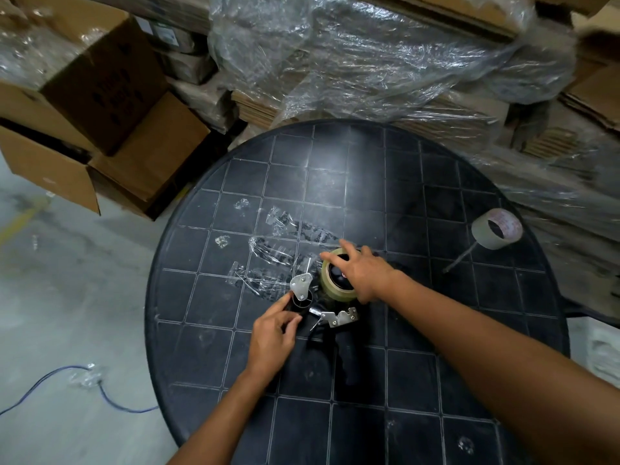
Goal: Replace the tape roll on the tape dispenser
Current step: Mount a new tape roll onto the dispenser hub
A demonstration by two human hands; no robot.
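A black tape dispenser (330, 325) with metal parts lies flat on the round black table (419, 182), its handle pointing toward me. A full roll of clear-brown tape (330, 286) sits on the dispenser's hub. My right hand (360, 271) rests on top of that roll, fingers spread over its rim. My left hand (273, 333) pinches the dispenser's black front roller (302, 302) under a small metal plate. A nearly spent tape roll (496, 228) stands on its edge at the table's right side, away from both hands.
Crumpled strips of clear tape (285, 243) stick to the table beyond the dispenser. Open cardboard boxes (100, 129) stand at the left, and plastic-wrapped flat cardboard (385, 62) is stacked behind the table. A blue cable (67, 380) lies on the concrete floor.
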